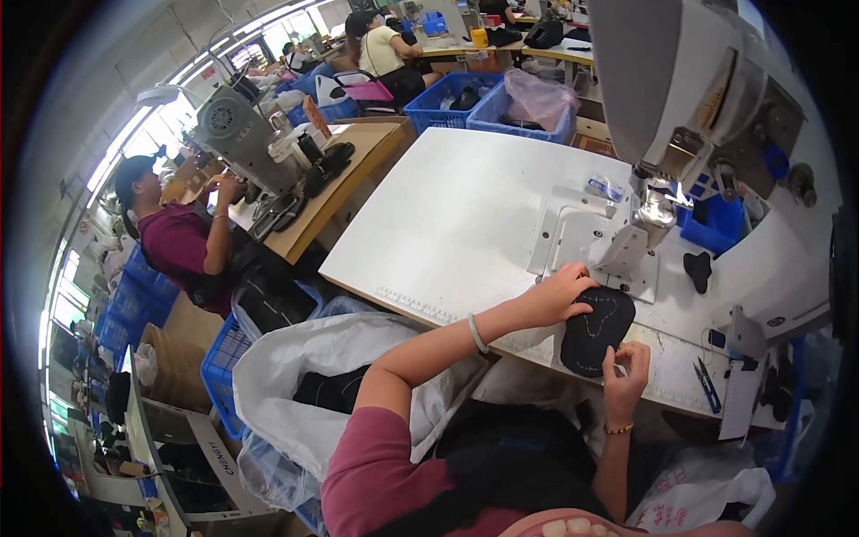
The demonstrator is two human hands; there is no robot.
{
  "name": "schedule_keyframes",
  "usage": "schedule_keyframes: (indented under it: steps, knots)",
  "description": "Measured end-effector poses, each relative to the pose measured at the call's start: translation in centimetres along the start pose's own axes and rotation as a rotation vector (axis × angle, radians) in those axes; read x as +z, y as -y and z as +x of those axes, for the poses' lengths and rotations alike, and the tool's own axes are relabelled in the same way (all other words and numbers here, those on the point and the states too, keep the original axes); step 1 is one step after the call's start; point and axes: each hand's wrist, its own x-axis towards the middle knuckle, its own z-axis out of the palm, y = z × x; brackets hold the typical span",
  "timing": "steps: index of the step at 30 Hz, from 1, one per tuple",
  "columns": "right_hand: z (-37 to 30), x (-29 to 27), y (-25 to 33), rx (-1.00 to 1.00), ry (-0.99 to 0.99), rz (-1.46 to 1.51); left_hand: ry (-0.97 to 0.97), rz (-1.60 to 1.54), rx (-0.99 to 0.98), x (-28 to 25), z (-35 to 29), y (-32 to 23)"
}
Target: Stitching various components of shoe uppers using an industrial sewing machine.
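Observation:
A black fabric piece [601,324] with rounded ends and a pale stitched outline lies at the front edge of the white sewing table [447,206]. My left hand [562,297] grips its upper left edge, thumb on top. At its lower right edge, my right hand [628,369] pinches it between thumb and fingers. Just beyond the piece are the metal needle plate [640,277] and the presser area of a large white sewing machine [658,215]. A smaller black piece [698,270] rests to the right of the plate.
Blue-handled thread snips [707,387] lie at the right front edge. Left of me stands a white sack [277,358] holding black pieces, beside a blue basket [219,376]. Blue crates [519,116] stand behind the table. A person [183,224] works at another machine on the left.

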Motion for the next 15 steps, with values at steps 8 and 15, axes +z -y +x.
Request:
schedule_keyframes:
  steps: [8,15]
  knots:
    - [5.3,-4.1,-3.0,0.045,-0.079,-0.318,0.074,0.391,0.08,0.1,1.0,0.5]
    - [13.4,-6.3,-7.1,-0.13,-0.002,-0.897,0.126,0.331,0.111,0.1,-0.2,-0.3]
